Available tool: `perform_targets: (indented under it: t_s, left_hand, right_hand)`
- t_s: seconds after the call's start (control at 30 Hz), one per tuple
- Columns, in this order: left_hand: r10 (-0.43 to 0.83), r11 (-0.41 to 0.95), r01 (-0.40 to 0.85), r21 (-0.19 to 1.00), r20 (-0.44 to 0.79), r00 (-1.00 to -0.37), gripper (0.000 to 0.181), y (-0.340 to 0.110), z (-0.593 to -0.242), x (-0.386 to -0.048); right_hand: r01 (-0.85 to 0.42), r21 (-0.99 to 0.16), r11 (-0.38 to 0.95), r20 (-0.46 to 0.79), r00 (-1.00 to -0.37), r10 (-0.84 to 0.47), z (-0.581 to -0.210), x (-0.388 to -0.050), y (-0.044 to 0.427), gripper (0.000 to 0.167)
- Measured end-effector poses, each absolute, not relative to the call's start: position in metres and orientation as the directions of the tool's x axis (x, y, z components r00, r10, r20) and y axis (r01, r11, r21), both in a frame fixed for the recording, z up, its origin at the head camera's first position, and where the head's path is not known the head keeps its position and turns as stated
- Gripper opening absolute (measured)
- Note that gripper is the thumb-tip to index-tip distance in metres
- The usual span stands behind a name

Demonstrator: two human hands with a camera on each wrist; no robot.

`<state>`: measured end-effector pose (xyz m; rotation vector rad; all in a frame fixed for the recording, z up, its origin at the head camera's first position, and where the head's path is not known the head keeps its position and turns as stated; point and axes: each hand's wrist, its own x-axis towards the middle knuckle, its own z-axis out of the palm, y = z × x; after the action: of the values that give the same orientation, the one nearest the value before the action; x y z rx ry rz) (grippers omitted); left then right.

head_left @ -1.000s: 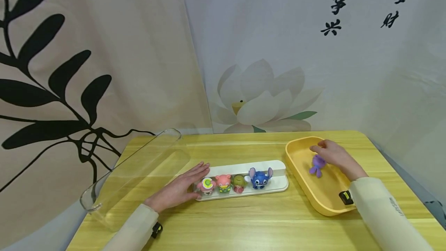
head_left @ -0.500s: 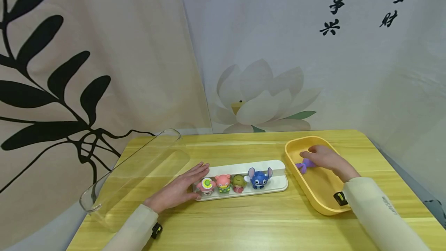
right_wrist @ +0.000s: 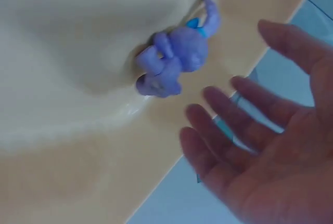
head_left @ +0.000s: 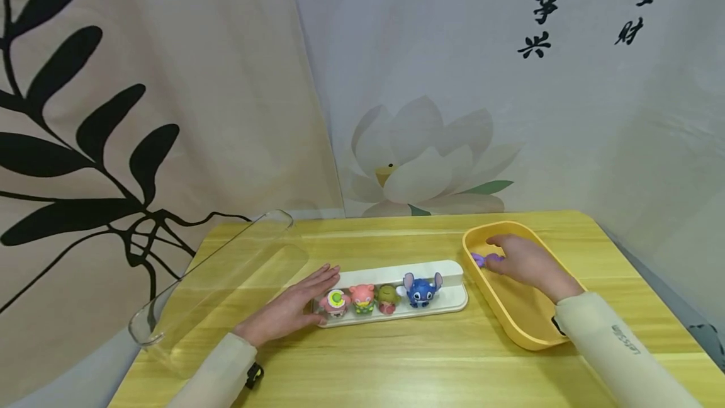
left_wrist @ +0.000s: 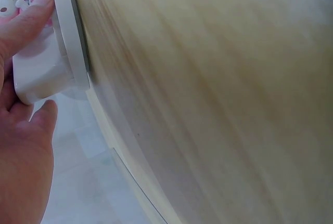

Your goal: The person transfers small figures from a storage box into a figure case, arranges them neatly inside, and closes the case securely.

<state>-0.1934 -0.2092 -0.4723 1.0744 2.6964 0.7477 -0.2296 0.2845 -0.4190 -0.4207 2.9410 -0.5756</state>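
In the head view, my left hand [head_left: 291, 307] rests at the left end of a white display base [head_left: 436, 266], its fingers stretched along the back. The left wrist view shows a finger [left_wrist: 28, 24] touching the base's edge. Figurines stand in a row on the base: a pink one with a round green-yellow top [head_left: 337, 302], a pink pig-like one [head_left: 364, 298], an olive-green one [head_left: 387, 298] and a blue big-eared Stitch [head_left: 421, 289]. My right hand [head_left: 527, 260] is over a yellow tray [head_left: 527, 345], fingers spread beside a purple figurine [right_wrist: 179, 55] lying inside, apart from it.
A clear, long transparent cover [head_left: 226, 276] leans across the table's left side, past its edge. The wooden table [head_left: 396, 364] ends at a curtain [head_left: 255, 80] with printed plants and characters. A gap of table lies between base and tray.
My right hand has moved left and turned over within the tray. The purple figurine has shifted toward the tray's left wall and is out of the hand. My left hand stays put.
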Motion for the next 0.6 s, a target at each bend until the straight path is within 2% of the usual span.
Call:
perform_targets:
  t_s: [0.17, 0.3, 0.6]
  left_hand:
    - [0.679, 0.616, 0.600, 0.509, 0.042, -0.733, 0.092, -0.209, -0.473, -0.193]
    - [0.680, 0.617, 0.607, 0.501, 0.050, -0.732, 0.092, -0.210, -0.474, -0.194]
    - [0.680, 0.618, 0.611, 0.495, 0.052, -0.731, 0.093, -0.211, -0.475, -0.195]
  right_hand:
    - [-0.358, -0.347, 0.867, 0.047, -0.930, -0.366, -0.427, -0.231, 0.283, 0.050]
    - [-0.406, -0.345, 0.846, 0.086, -0.911, -0.403, -0.431, -0.233, 0.283, 0.051]
    - [-0.404, -0.381, 0.832, 0.030, -0.905, -0.425, -0.439, -0.244, 0.283, 0.047]
